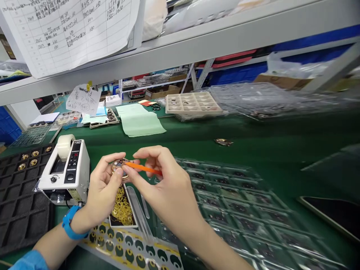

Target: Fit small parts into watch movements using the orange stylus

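My left hand (pixel 101 189), with a blue band (pixel 69 223) at the wrist, is closed around the edge of a round, gold-rimmed watch case (pixel 117 164). Between the thumb and fingers of my right hand (pixel 171 189) is a thin orange stick (pixel 144 168). Its tip meets the face of the case, though my fingers partly hide the contact. Just below the hands lies a small box of yellow ring-shaped parts (pixel 122 208). In front of it is a sheet of yellow-backed, dark round stickers (pixel 132 249).
A white tape dispenser (pixel 77 165) stands left, beside a black compartment tray (pixel 17 202) with several gold parts. Clear plastic trays (pixel 239 202) cover the right side. A loose metal piece (pixel 224 142) lies behind them. A grey shelf beam (pixel 180 48) crosses above; a dark flat device (pixel 332 215) lies far right.
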The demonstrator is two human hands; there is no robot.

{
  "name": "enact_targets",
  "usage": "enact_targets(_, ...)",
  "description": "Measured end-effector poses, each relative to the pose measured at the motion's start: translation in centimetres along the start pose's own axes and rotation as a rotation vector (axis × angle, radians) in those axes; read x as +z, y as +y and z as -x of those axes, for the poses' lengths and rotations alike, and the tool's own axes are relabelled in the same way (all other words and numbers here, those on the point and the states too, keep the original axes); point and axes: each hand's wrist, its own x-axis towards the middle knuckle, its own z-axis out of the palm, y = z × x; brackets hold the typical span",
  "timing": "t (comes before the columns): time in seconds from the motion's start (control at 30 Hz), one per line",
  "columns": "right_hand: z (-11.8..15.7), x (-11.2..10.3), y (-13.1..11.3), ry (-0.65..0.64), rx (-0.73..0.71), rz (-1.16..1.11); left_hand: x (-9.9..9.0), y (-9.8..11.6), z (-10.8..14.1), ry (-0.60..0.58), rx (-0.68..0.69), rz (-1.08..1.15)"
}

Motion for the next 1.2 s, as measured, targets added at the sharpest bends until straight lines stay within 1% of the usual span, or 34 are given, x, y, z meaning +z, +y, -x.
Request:
enact_targets(0.07, -0.3, -0.2, 0.0, -0.078, 0.011, -0.013, 0.0, -0.1, 0.0, -0.009, 0.008, 0.008)
enact_targets(0.17, -0.8, -0.6, -0.2, -0.165, -0.020, -0.079, 0.2, -0.4, 0.1, -0.014, 0.042, 0.003)
enact_targets(0.3, -1.3, -0.7, -0.3, -0.218, -0.021, -0.171, 0.3, -0.8, 0.4, -0.002, 0.012, -0.030)
enact_targets(0.4, -1.4, -0.6, 0.1, -0.213, -0.028, -0.155, 0.0, -1.1, 0.2, -0.001, -0.003, -0.099)
enact_targets(0.43, -1.5, -0.5, 0.3, -0.211, -0.030, -0.135, -0.2, -1.0, 0.0, -0.011, 0.002, -0.157)
enact_targets(0.5, -1.7, -0.4, 0.7, -0.219, -0.039, -0.087, -0.8, -0.8, -0.5, -0.059, 0.022, -0.346)
enact_targets(0.6, -1.8, -0.4, 1.1, -0.223, -0.097, -0.017, -1.6, -0.1, -1.4, -0.121, 0.110, -0.658)
enact_targets(0.63, -1.8, -0.4, 1.0, -0.205, -0.130, 0.002, -1.8, 0.1, -1.6, -0.114, 0.151, -0.724)
enact_targets(0.7, -1.5, -0.5, 0.8, -0.131, -0.226, 0.042, -2.0, 0.5, -1.9, -0.063, 0.203, -0.776)
enact_targets(0.77, -1.0, -0.5, 0.5, -0.008, -0.373, 0.101, -2.1, 0.8, -2.1, -0.001, 0.161, -0.726)
enact_targets(0.83, -0.2, -0.5, 0.3, 0.106, -0.541, 0.203, -2.0, 1.0, -2.1, 0.053, 0.038, -0.585)
enact_targets(0.9, 0.5, -0.4, 0.3, 0.160, -0.680, 0.314, -2.0, 1.2, -2.1, 0.089, -0.083, -0.413)
enact_targets(0.93, 0.7, -0.3, 0.4, 0.166, -0.721, 0.355, -1.9, 1.3, -2.1, 0.094, -0.127, -0.337)
enact_targets(1.0, 0.7, -0.2, 0.5, 0.177, -0.739, 0.400, -1.7, 1.6, -1.9, 0.083, -0.181, -0.219)
enact_targets(1.07, 0.4, -0.1, 0.7, 0.193, -0.714, 0.426, -1.4, 1.9, -1.6, 0.062, -0.224, -0.134)
enact_targets(1.13, 0.0, -0.2, 0.8, 0.192, -0.699, 0.437, -1.0, 2.2, -1.2, 0.044, -0.250, -0.089)
enact_targets(1.2, -0.3, -0.3, 0.9, 0.157, -0.702, 0.413, -0.7, 2.4, -0.8, 0.032, -0.253, -0.093)
